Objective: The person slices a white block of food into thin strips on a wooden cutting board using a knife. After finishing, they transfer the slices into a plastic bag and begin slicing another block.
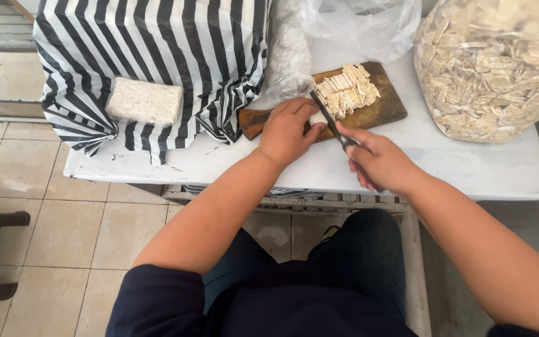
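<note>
1. Where our lap ends in dark trousers, we sit close against the white table (444, 168), with both forearms reaching over its near edge.
2. We wrap our right hand (378, 163) around the handle of the knife (329, 120), fingers curled tight about it; the blade angles up and left toward the board.
3. We rest our left hand (287, 130) on the near left part of the wooden cutting board (382, 111), fingers pressed together over the small pale block (317, 117) being cut, which mostly hides under them.
4. To our mind the cut goes best if we keep the left fingertips tucked back from the blade, hold the block flat against the board, and bring the knife straight down so the slices match in thickness.
5. Just beyond the blade we see the pile of thin pale slices (347, 92) fanned across the middle of the board.
6. Further left, an uncut pale block (145, 101) lies on a black-and-white striped plastic bag (157, 43).
7. Behind the board sits a crumpled clear plastic bag (350, 25), and at far right a large clear bag of slices (491, 62) stands on the table.
</note>
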